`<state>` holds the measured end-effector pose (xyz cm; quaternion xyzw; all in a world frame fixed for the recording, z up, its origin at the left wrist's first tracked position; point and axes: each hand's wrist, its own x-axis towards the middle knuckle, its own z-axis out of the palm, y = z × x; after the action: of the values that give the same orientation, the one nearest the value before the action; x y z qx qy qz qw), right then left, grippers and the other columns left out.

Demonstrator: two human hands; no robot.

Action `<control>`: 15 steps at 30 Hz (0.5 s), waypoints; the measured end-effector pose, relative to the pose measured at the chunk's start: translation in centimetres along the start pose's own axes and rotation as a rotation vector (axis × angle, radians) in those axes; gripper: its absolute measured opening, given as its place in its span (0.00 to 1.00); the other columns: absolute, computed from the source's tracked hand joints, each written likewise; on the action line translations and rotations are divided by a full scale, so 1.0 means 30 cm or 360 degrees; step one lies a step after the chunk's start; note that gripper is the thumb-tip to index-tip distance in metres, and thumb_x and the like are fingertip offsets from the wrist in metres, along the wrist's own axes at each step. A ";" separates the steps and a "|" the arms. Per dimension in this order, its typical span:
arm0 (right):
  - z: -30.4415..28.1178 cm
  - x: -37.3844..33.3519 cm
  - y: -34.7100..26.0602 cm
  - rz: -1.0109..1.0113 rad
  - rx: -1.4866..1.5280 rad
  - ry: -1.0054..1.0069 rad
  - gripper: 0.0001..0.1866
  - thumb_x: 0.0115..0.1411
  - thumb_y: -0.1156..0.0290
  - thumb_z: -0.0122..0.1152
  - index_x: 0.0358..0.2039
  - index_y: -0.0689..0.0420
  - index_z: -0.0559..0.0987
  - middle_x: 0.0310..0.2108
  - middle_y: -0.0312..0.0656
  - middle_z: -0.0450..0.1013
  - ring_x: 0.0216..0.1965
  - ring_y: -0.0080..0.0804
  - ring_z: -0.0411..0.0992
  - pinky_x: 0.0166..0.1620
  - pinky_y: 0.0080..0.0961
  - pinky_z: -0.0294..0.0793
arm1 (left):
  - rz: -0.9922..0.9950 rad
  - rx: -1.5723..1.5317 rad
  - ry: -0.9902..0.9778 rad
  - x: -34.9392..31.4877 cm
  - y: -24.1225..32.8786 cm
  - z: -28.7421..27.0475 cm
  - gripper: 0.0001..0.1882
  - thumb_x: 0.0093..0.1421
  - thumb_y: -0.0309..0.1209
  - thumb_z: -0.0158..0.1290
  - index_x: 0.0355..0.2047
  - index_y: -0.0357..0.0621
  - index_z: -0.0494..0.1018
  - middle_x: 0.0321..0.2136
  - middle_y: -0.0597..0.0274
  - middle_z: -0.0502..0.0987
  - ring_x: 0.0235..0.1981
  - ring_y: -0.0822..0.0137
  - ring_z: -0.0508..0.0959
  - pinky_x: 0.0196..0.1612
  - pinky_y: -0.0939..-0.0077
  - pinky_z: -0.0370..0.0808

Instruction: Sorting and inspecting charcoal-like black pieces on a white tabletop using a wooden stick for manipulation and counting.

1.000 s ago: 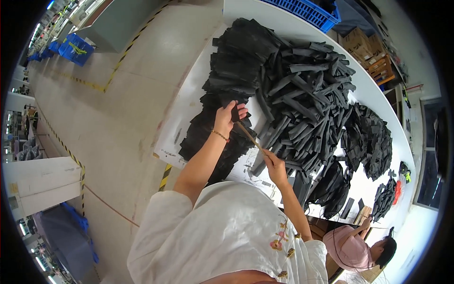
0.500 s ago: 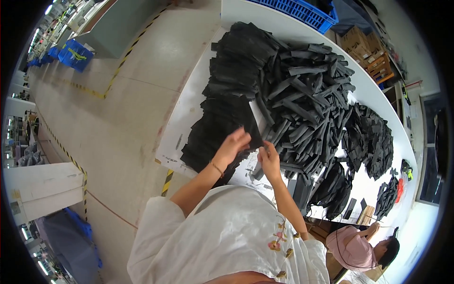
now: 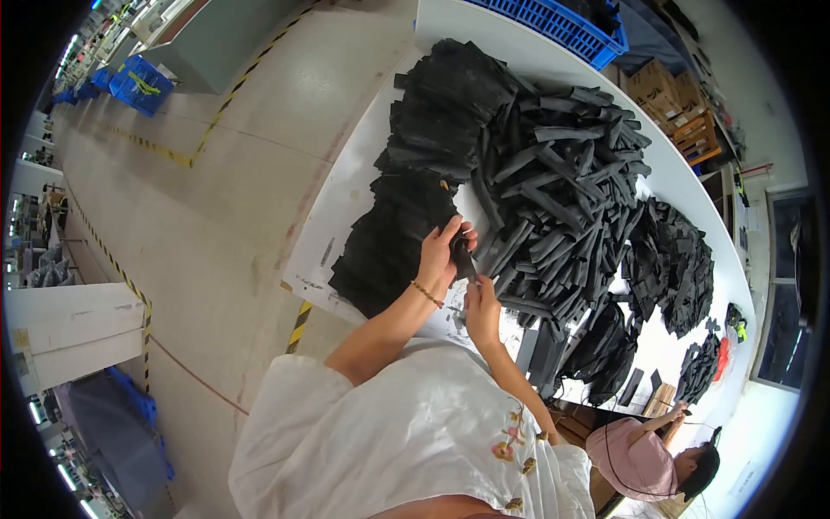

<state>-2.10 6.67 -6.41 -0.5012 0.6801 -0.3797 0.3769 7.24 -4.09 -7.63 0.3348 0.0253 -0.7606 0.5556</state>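
A black fabric strip is held between my two hands over the near part of the white table. My left hand is closed round its far end, with the fingers curled over it. At its near end my right hand pinches it. Left of my hands lies a layered stack of flat black fabric pieces, running away along the table's left side. Beyond my right hand rises a loose heap of dark grey folded strips.
More black pieces are piled farther right, near a black bag-like bundle. A blue crate stands at the table's far edge. To the right, a person in a pink top works at the table. Yellow-black tape marks the floor.
My left hand has turned and closed on the strip, which was spread flat and is now bunched between my hands. My right hand has come slightly nearer to me.
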 end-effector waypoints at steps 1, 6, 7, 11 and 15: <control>-0.003 -0.008 -0.003 0.0039 0.0008 -0.0005 0.10 0.64 0.74 0.47 0.44 0.63 0.69 0.17 0.41 0.67 0.18 0.27 0.66 0.22 0.26 0.65 | 0.0001 0.0000 -0.0003 0.000 -0.002 0.004 0.11 0.57 0.33 0.59 0.34 0.41 0.72 0.28 0.63 0.75 0.28 0.68 0.76 0.30 0.75 0.76; -0.022 -0.041 0.013 0.0008 -0.0109 -0.0118 0.09 0.65 0.73 0.47 0.41 0.63 0.72 0.15 0.44 0.66 0.16 0.30 0.66 0.22 0.28 0.65 | 0.0071 0.0014 0.0052 0.010 -0.001 0.015 0.09 0.57 0.31 0.59 0.31 0.40 0.71 0.25 0.59 0.75 0.21 0.68 0.75 0.20 0.79 0.70; -0.027 -0.056 0.013 0.0037 -0.0133 -0.0164 0.08 0.65 0.73 0.47 0.40 0.62 0.73 0.15 0.45 0.66 0.15 0.31 0.66 0.21 0.29 0.65 | 0.0070 0.0012 0.0055 0.021 0.007 0.012 0.09 0.57 0.31 0.59 0.31 0.40 0.71 0.25 0.59 0.75 0.21 0.68 0.75 0.20 0.79 0.70; -0.083 -0.144 0.036 0.0003 -0.0246 -0.0330 0.07 0.63 0.74 0.49 0.40 0.60 0.74 0.16 0.51 0.68 0.17 0.42 0.71 0.21 0.33 0.67 | 0.0316 0.0194 0.0191 0.087 0.092 -0.007 0.09 0.57 0.32 0.59 0.28 0.39 0.73 0.17 0.63 0.73 0.10 0.76 0.66 0.11 0.86 0.57; -0.205 -0.245 -0.020 0.0113 -0.0349 -0.0458 0.06 0.62 0.74 0.52 0.39 0.59 0.75 0.20 0.55 0.71 0.22 0.47 0.75 0.23 0.33 0.69 | 0.0142 0.0144 0.0226 0.097 0.069 -0.031 0.09 0.56 0.32 0.60 0.28 0.41 0.73 0.13 0.66 0.70 0.06 0.78 0.61 0.09 0.86 0.52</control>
<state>-5.78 14.51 -2.27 -0.5642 0.6738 -0.2141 0.4264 9.01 -6.90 -9.22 0.4134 0.0151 -0.7099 0.5701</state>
